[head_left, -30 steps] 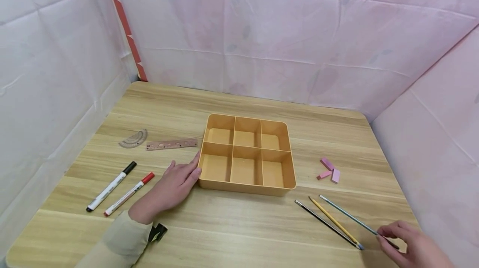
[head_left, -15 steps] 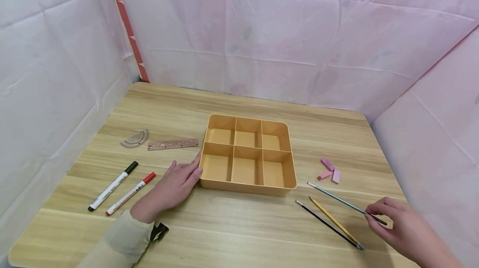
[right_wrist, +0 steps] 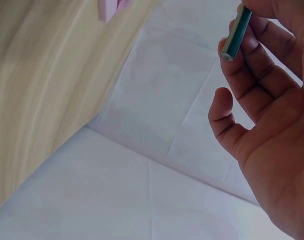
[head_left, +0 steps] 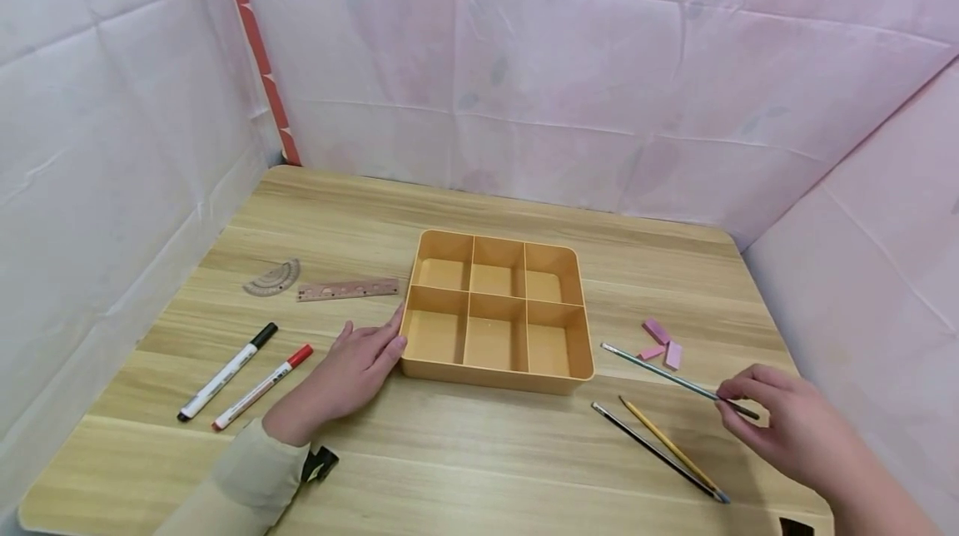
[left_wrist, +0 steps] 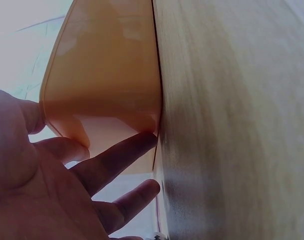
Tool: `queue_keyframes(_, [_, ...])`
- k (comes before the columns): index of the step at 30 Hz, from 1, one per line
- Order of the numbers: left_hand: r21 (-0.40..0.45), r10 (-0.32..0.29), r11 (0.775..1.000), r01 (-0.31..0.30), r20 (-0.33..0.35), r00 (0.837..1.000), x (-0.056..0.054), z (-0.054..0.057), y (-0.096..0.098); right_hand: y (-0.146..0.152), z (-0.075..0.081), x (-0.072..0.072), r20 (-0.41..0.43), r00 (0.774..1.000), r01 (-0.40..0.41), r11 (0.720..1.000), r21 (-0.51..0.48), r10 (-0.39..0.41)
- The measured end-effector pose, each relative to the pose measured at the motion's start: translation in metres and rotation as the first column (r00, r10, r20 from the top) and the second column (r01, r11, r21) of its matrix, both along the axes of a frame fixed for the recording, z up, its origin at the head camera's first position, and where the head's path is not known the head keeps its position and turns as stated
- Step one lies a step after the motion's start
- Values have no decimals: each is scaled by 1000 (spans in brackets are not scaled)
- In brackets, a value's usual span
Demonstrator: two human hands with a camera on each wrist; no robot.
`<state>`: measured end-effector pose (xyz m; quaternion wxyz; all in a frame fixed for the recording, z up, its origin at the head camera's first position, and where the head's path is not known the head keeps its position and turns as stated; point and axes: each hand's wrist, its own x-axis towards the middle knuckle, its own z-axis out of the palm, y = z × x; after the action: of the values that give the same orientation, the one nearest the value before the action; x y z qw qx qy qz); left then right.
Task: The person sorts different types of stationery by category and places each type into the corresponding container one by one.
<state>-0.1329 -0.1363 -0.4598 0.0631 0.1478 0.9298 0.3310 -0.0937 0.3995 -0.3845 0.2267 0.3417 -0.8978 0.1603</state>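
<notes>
A teal pencil (head_left: pixel 663 373) is pinched near its dark end between the thumb and fingers of my right hand (head_left: pixel 779 419). Its far end points left, toward the box's near right corner, and overlaps the tabletop close by the erasers in the head view. The right wrist view shows the flat green end of the pencil (right_wrist: pixel 235 40) at the fingertips. My left hand (head_left: pixel 352 369) rests with extended fingers against the left wall of an orange six-compartment box (head_left: pixel 487 378). In the left wrist view the fingers (left_wrist: pixel 122 157) lie along the box's side wall (left_wrist: pixel 107 65).
A black pencil (head_left: pixel 652 444) and a yellow pencil (head_left: pixel 667 441) lie right of the box's front. Beyond them are several pink erasers (head_left: pixel 673 354). On the left lie a protractor (head_left: pixel 273 280), a ruler (head_left: pixel 348 290), a black marker (head_left: pixel 228 371) and a red marker (head_left: pixel 262 386).
My right hand has moved up and to the left, carrying the teal pencil away from the other two pencils toward the box. My left hand stays against the box.
</notes>
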Motion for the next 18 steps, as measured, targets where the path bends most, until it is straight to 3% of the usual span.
queue_keyframes(9, [-6,1,1000,-1,6,1000,0,1,0,-24,13,-21,-73,997,-14,998,64,19])
queue_keyframes(18, [-4,-4,1000,4,10,1000,0,0,-1,-45,15,-39,-111,993,-35,997,74,43])
